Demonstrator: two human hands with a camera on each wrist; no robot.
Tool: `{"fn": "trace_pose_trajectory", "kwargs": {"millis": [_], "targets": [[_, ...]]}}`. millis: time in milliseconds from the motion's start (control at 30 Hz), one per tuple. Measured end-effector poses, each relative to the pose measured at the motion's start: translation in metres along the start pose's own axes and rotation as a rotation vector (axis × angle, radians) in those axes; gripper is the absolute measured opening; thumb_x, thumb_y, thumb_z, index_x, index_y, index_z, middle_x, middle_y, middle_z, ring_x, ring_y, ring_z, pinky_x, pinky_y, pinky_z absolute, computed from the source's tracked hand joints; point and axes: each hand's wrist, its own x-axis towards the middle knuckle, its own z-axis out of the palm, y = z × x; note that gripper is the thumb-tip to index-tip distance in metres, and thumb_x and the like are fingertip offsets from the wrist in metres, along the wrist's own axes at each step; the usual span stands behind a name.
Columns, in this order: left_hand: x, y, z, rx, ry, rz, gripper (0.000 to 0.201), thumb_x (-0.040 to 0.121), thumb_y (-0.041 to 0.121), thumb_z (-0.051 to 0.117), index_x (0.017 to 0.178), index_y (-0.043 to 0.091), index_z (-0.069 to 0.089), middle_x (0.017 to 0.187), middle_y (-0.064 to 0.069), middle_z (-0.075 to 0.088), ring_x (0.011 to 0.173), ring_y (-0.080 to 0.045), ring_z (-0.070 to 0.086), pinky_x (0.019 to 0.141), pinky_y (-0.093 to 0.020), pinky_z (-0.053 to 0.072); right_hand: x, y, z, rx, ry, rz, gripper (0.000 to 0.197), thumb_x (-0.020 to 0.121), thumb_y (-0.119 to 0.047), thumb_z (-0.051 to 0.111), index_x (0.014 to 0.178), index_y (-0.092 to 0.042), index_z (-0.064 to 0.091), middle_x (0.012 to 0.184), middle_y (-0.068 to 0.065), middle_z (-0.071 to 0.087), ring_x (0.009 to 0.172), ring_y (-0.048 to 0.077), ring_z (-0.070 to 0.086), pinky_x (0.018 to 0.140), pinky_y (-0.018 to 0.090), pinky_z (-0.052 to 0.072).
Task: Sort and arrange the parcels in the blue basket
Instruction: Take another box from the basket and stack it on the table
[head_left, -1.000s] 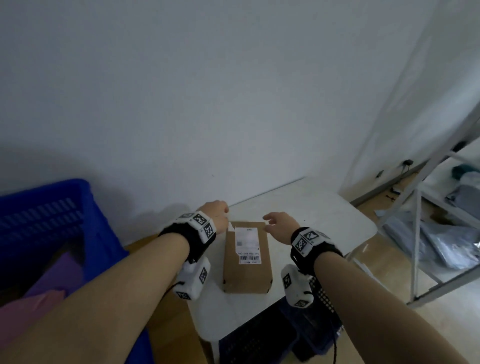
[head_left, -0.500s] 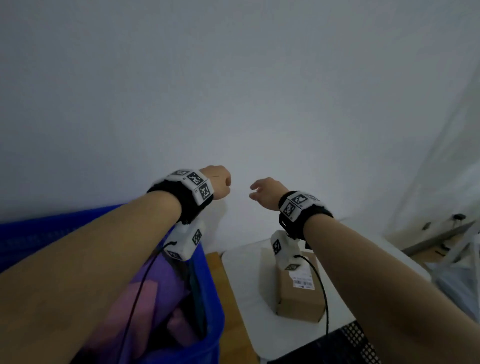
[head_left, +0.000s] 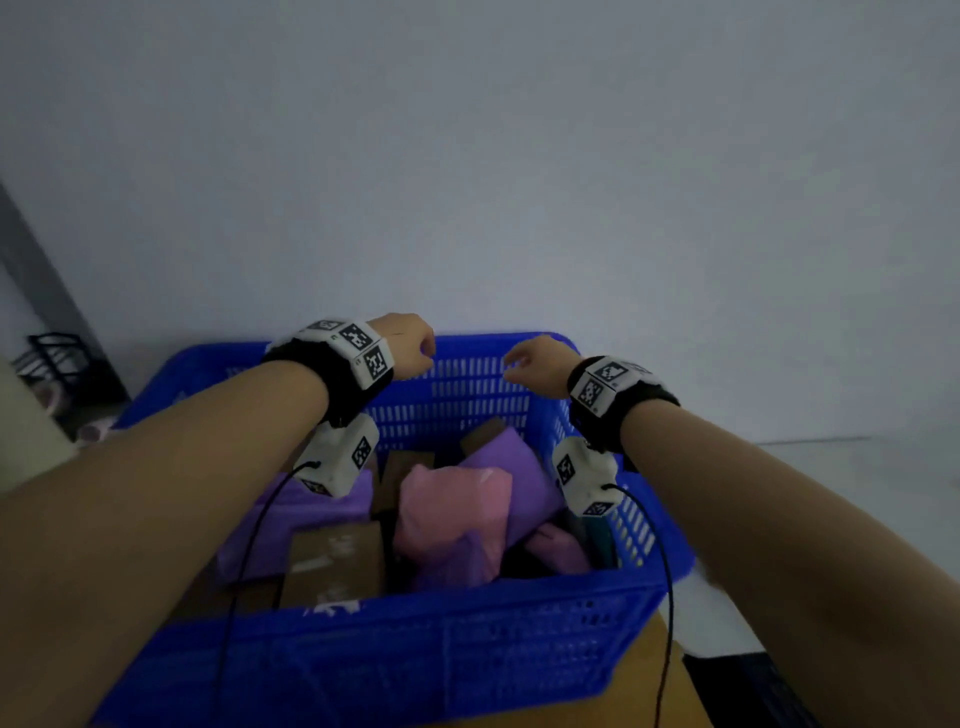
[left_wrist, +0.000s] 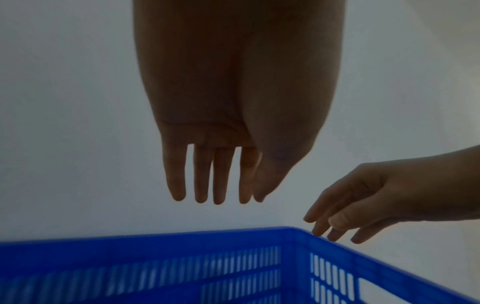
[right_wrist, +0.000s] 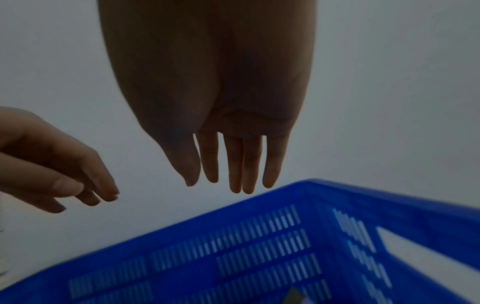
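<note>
Hovering over the blue basket (head_left: 374, 654) — left hand (head_left: 408, 345) and right hand (head_left: 537, 364) side by side above the far rim, touching nothing. Both empty, fingers straight and hanging loose in the wrist views, a little spread; no parcel pinched, no rim grasped. Right fingertips (left_wrist: 322, 230) just above the far right corner, apart from it as far as can be told. Poised like this, probably, to look over the load before choosing — palms down, ready to dip straight in.

Below and nearer than the hands, inside the basket: a jumble, not yet arranged. Pink soft bag (head_left: 452, 514) slumped in the middle, crumpled and leaning. Purple mailer (head_left: 511, 467) tilted behind it, toward the right hand's side. Another purple bag (head_left: 291, 525) under the left wrist. Brown carton (head_left: 335, 564) lying flat toward the near wall, pale tape scraps on top, and a second brown box edge (head_left: 405, 465) poking up further in. Soft bags likely to sag when lifted; cartons rigid, good for stacking first. Sorting judged barely begun.
</note>
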Motion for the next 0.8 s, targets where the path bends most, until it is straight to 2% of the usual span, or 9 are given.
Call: {"fn": "trace_pose_trajectory", "kwargs": {"millis": [200,333,500,633,733,800], "targets": [[-0.045,-0.083,0.020,-0.044,-0.012,-0.113,0.030,0.091,0.017,0.055,0.118,0.008,0.065,0.127,-0.011,0.062,0.118,-0.026,0.056,0.097,-0.029,0.042,0.013,-0.059,0.050,-0.018,-0.087,-0.070,0.039,0.092,-0.025,0.056,0.127,-0.008,0.059,0.131,0.014,0.058,0.121,0.029,0.054,0.100,0.033,0.042],[-0.065,-0.123,0.042,-0.100,-0.077,-0.200,0.029,0.091,0.018,0.056,0.116,0.008,0.066,0.124,-0.011,0.063,0.117,-0.025,0.057,0.098,-0.030,0.042,0.026,-0.084,0.083,-0.013,-0.204,-0.102,0.040,0.092,-0.025,0.058,0.127,-0.006,0.059,0.131,0.014,0.058,0.120,0.026,0.054,0.099,0.031,0.041],[-0.072,-0.155,0.071,-0.152,-0.138,-0.322,0.032,0.092,0.022,0.054,0.121,0.010,0.062,0.128,-0.009,0.061,0.120,-0.025,0.055,0.099,-0.031,0.042,0.043,-0.103,0.118,-0.015,-0.331,-0.123,0.041,0.094,-0.022,0.055,0.131,-0.004,0.055,0.120,0.012,0.059,0.112,0.022,0.055,0.090,0.028,0.042],[-0.063,-0.181,0.089,-0.179,-0.148,-0.439,0.037,0.093,0.022,0.053,0.128,0.010,0.057,0.134,-0.011,0.056,0.123,-0.028,0.053,0.101,-0.032,0.040,0.064,-0.109,0.139,-0.009,-0.393,-0.123,0.042,0.096,-0.023,0.052,0.133,-0.004,0.052,0.139,0.012,0.051,0.127,0.024,0.049,0.099,0.029,0.038],[-0.054,-0.199,0.103,-0.178,-0.178,-0.517,0.040,0.094,0.021,0.050,0.130,0.006,0.054,0.133,-0.016,0.054,0.119,-0.032,0.054,0.094,-0.032,0.043,0.086,-0.110,0.158,0.059,-0.432,-0.099,0.041,0.094,-0.025,0.054,0.130,-0.004,0.056,0.134,0.014,0.056,0.114,0.022,0.056,0.090,0.031,0.043],[-0.047,-0.206,0.113,-0.198,-0.222,-0.561,0.039,0.095,0.023,0.051,0.129,0.004,0.052,0.131,-0.016,0.053,0.116,-0.032,0.053,0.086,-0.032,0.043,0.098,-0.107,0.169,0.118,-0.438,-0.054,0.044,0.092,-0.026,0.057,0.129,-0.001,0.055,0.131,0.015,0.058,0.114,0.027,0.057,0.089,0.033,0.046]]}}
